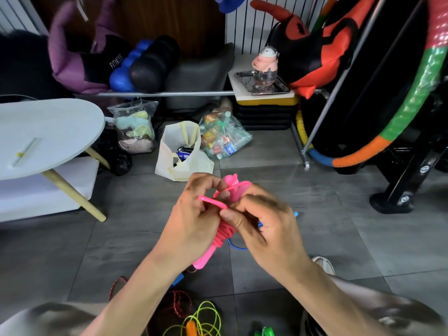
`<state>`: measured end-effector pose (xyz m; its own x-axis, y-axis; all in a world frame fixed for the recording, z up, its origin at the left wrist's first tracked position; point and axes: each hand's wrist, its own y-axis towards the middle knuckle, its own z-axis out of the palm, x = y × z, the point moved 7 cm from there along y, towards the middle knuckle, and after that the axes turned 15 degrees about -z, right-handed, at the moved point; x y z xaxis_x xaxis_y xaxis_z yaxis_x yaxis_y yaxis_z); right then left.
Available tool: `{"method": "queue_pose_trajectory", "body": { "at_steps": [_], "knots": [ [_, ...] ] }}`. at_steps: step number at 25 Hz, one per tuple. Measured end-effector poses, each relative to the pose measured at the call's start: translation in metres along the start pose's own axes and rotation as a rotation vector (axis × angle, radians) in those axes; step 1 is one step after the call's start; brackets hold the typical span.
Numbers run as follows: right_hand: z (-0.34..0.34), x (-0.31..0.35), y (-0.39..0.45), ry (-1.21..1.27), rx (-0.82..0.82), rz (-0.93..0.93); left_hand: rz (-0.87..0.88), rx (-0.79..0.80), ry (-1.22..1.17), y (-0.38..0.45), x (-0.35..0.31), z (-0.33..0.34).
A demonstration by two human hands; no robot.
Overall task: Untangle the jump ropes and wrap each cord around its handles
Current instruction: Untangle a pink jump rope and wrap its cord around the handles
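Grey tiled floor (pixel 278 151), gym clutter along the back wall. Above its middle, pink jump rope (pixel 224 235) nearly wound. Left hand (pixel 194 219) clamped round the coils and handles; right hand (pixel 257 219) pinching the last loop of cord. Blue rope (pixel 236 247), red rope (pixel 178 301) and yellow-green rope (pixel 206 316) loose near the floor's near edge. Likely risk: loose end slipping before tucking, coils springing open.

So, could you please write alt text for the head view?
Both hands, left hand and right hand, hold a pink jump rope coiled around its handles, over a grey tiled floor. Red rope and yellow-green rope lie below.
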<state>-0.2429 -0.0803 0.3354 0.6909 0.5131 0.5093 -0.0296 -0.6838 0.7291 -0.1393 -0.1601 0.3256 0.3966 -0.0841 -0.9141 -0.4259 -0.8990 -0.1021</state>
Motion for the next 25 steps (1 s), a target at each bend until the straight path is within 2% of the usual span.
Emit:
{"method": "queue_pose_trajectory", "body": {
  "at_steps": [2, 5, 7, 9, 12, 15, 19, 23, 25],
  "knots": [
    [0.000, 0.005, -0.002, -0.050, 0.021, -0.054, 0.020, -0.008, 0.028, -0.003, -0.001, 0.001],
    [0.001, 0.006, 0.002, 0.045, 0.059, -0.051, 0.015, 0.013, 0.076, -0.007, -0.001, 0.001],
    [0.003, 0.000, 0.004, 0.141, 0.062, 0.009, -0.011, 0.016, 0.095, -0.006, 0.002, 0.001],
    [0.007, -0.007, 0.000, 0.247, -0.007, 0.142, -0.099, 0.006, 0.031, 0.000, 0.011, 0.000],
    [0.007, -0.012, -0.007, 0.153, -0.139, 0.261, -0.233, 0.016, -0.118, 0.008, 0.026, 0.004],
    [0.001, -0.012, -0.007, 0.006, -0.184, 0.307, -0.294, -0.003, -0.180, 0.011, 0.039, 0.011],
    [0.002, -0.006, -0.005, -0.339, -0.029, 0.240, -0.343, -0.026, -0.221, 0.011, 0.046, 0.014],
    [0.014, -0.011, -0.008, -0.609, 0.238, 0.143, -0.322, -0.032, -0.154, 0.012, 0.039, 0.013],
    [0.012, -0.011, -0.006, -0.625, 0.246, 0.116, -0.331, -0.012, -0.173, 0.010, 0.038, 0.018]
  ]
}}
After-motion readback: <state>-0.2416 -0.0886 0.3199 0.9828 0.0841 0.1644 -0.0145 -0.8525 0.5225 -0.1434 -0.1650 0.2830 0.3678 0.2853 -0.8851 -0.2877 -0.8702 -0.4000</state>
